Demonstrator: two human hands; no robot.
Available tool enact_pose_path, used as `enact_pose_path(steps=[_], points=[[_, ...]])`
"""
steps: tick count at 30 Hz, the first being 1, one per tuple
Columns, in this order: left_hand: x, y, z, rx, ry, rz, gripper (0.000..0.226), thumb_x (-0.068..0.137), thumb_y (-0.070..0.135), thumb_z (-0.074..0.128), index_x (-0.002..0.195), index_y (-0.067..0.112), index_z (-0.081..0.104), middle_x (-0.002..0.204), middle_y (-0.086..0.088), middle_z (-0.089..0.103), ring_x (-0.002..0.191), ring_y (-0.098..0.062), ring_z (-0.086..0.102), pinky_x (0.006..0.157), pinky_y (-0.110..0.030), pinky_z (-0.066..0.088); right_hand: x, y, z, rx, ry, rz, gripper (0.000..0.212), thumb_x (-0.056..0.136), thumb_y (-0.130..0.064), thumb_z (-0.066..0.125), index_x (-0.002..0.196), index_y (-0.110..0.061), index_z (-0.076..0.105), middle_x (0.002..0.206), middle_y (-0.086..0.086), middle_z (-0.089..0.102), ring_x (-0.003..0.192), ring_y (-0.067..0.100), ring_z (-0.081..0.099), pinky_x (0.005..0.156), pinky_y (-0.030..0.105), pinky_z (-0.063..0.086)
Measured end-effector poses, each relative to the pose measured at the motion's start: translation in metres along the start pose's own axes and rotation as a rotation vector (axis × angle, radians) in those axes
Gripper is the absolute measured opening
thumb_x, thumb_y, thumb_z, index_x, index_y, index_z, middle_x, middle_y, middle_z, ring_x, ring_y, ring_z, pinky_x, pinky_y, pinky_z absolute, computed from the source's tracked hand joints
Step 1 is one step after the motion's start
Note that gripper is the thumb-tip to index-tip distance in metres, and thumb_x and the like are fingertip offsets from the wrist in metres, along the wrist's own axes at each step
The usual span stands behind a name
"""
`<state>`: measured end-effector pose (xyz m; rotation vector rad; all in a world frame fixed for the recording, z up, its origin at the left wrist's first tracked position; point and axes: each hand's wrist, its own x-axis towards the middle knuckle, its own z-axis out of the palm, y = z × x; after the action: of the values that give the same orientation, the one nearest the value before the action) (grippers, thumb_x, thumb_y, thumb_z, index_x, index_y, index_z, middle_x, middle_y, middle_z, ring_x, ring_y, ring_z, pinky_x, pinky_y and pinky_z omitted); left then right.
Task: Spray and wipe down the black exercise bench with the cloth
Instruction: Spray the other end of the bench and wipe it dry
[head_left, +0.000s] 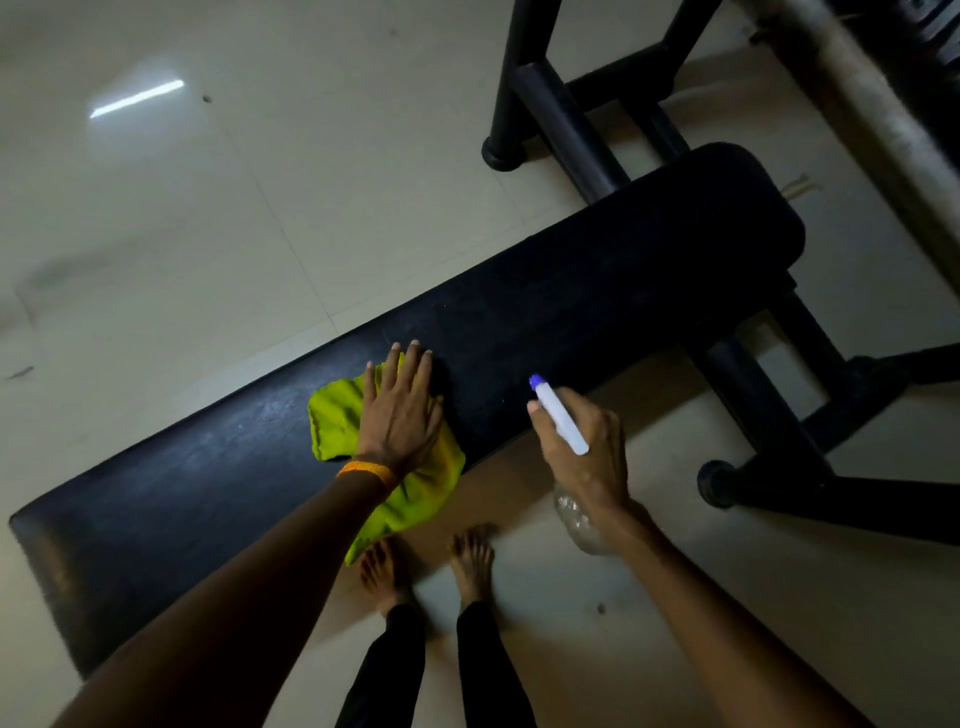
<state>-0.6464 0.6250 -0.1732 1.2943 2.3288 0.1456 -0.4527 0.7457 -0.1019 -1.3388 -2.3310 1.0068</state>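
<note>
Largely, the right hand (584, 462) hides the clear spray bottle (560, 422).

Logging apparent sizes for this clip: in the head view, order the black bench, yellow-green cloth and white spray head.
1. black bench
2. yellow-green cloth, partly under the left hand
3. white spray head

Left hand (397, 410) flat on cloth (332, 421)
</note>
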Motion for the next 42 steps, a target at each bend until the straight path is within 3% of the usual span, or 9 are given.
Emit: enact_pose_path(steps=[2,5,9,13,18,23,30,33,42], points=[[0.008,-0.003,0.012,0.033,0.025,-0.027,0.074,0.096,0.05,0.028,0.153,0.005,0.042,0.161,-0.017,0.038,0.149,-0.041,0.035,0.115,-0.067,0.029,-0.009,0.015,0.016,-0.1,-0.048,0.055,0.034,0.092,-0.032,0.069,0.065,-0.024,0.049,0.051,-0.006,0.043,0.048,0.017,0.045,0.052,0.029,0.031],[0.008,-0.01,0.032,0.067,0.057,-0.052,0.075,0.099,0.053,0.027,0.159,0.008,0.029,0.168,-0.013,0.025,0.155,-0.037,0.022,0.12,-0.066,0.02,-0.013,0.029,0.042,-0.148,-0.084,0.168,0.04,0.092,-0.032,0.068,0.06,-0.022,0.047,0.047,-0.005,0.04,0.043,0.011,0.038,0.053,0.028,0.027],[0.012,-0.012,0.039,0.074,0.096,-0.028,0.074,0.101,0.053,0.027,0.161,0.009,0.024,0.169,-0.012,0.021,0.157,-0.035,0.016,0.122,-0.066,0.017,-0.002,0.032,0.055,-0.128,-0.025,0.253,0.033,0.094,-0.03,0.063,0.064,-0.017,0.056,0.051,0.002,0.051,0.043,0.009,0.038,0.054,0.03,0.027],[0.024,-0.007,0.028,0.026,0.123,-0.009,0.075,0.1,0.053,0.027,0.159,0.006,0.031,0.167,-0.015,0.026,0.155,-0.037,0.021,0.122,-0.067,0.019,0.02,0.036,0.038,-0.01,0.036,0.288,0.031,0.093,-0.04,0.053,0.083,-0.014,0.067,0.054,0.001,0.058,0.048,0.016,0.056,0.058,0.035,0.047],[0.026,-0.005,0.032,0.035,0.146,0.052,0.074,0.099,0.051,0.029,0.151,0.001,0.043,0.161,-0.019,0.038,0.15,-0.039,0.033,0.117,-0.068,0.028,0.035,0.043,0.014,0.066,0.068,0.34,0.04,0.094,-0.042,0.057,0.06,-0.022,0.05,0.05,0.003,0.055,0.048,0.023,0.061,0.054,0.042,0.053],[0.079,0.041,0.027,-0.016,0.169,0.119,0.073,0.099,0.05,0.029,0.153,0.001,0.04,0.163,-0.017,0.034,0.153,-0.036,0.027,0.121,-0.064,0.023,0.081,0.067,-0.006,-0.023,0.12,0.351,0.038,0.095,-0.031,0.061,0.06,-0.02,0.052,0.047,-0.005,0.042,0.045,0.013,0.042,0.052,0.03,0.035],[0.147,0.109,0.031,-0.03,0.157,0.151,0.078,0.1,0.055,0.02,0.16,0.005,0.026,0.169,-0.013,0.02,0.158,-0.032,0.012,0.127,-0.057,0.009,0.116,0.112,-0.045,0.026,0.066,0.37,0.028,0.096,-0.04,0.054,0.072,-0.025,0.054,0.061,-0.001,0.061,0.056,0.017,0.065,0.061,0.036,0.052],[0.174,0.142,0.031,-0.018,0.154,0.175,0.078,0.1,0.055,0.02,0.16,0.006,0.024,0.17,-0.013,0.017,0.158,-0.031,0.009,0.128,-0.057,0.008,0.138,0.133,-0.07,0.122,0.15,0.407,0.026,0.095,-0.038,0.056,0.072,-0.026,0.055,0.062,-0.002,0.061,0.059,0.021,0.068,0.064,0.043,0.057],[0.267,0.256,0.038,0.005,0.159,0.268,0.075,0.1,0.052,0.025,0.159,0.006,0.027,0.169,-0.015,0.021,0.158,-0.033,0.013,0.127,-0.06,0.01,0.215,0.18,-0.113,0.014,0.195,0.399,0.031,0.093,-0.038,0.059,0.071,-0.015,0.059,0.063,0.003,0.066,0.059,0.024,0.064,0.059,0.037,0.052]])
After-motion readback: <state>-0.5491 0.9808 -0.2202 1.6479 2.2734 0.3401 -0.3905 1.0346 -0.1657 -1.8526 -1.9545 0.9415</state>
